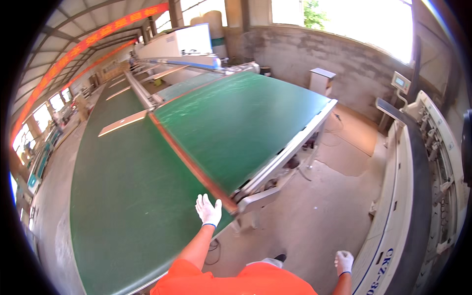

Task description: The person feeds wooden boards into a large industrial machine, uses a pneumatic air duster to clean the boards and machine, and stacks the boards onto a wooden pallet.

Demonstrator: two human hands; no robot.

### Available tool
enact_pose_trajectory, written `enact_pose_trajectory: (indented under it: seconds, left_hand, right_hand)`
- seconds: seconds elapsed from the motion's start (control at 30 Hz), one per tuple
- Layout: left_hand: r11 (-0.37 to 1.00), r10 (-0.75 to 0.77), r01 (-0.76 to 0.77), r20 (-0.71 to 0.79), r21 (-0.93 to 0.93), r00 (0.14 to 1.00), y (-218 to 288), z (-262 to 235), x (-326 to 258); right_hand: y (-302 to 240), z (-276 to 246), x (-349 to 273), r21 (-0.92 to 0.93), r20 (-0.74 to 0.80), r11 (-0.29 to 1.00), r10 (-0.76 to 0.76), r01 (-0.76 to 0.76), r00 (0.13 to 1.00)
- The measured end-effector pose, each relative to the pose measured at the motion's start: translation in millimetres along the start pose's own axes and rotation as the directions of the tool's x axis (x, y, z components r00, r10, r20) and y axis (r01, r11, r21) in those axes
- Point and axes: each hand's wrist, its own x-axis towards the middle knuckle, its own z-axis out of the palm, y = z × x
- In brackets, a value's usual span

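My left hand (208, 210), in a white glove with a blue cuff, reaches out over the near end of the long green conveyor belt (123, 206). Its fingers are apart and it holds nothing. Close by it runs the reddish-brown edge strip (187, 160) between this belt and the raised green belt table (246, 128). I cannot tell whether the hand touches the belt. Low at the right, my right hand (343, 262), gloved alike, hangs with curled fingers beside the white machine (388, 231); nothing shows in it. A flat pale board (123, 123) lies farther up the long belt.
More narrow boards (118, 93) lie farther along the belt. A big white machine (172, 42) stands at the back. Brown sheets (351, 130) cover part of the floor at the right. A control panel (400, 82) rises above the right-hand machine. Cables hang under the belt table.
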Motion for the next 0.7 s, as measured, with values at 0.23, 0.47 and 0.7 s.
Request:
enact_pose_trajectory:
  seconds: [0.23, 0.47, 0.7]
  left_hand:
    - [0.892, 0.438, -0.355, 0.339, -0.281, 0.833, 312.7, 164.2, 27.1]
    - [0.813, 0.582, -0.538, 0.324, -0.222, 0.746, 532.5, 343.7, 95.7]
    - [0.94, 0.329, -0.337, 0.408, -0.054, 0.852, 625.7, 439.2, 173.7]
  right_hand:
    - [187.9, -84.4, 58.0, -0.743, -0.051, 0.591, 0.418, -0.314, 0.907]
    - [149.4, -119.0, 137.7, -0.618, -0.116, 0.552, 0.64, -0.56, 0.759]
    - [35.2, -159.8, 449.2, -0.61, -0.109, 0.652, 0.494, -0.451, 0.863]
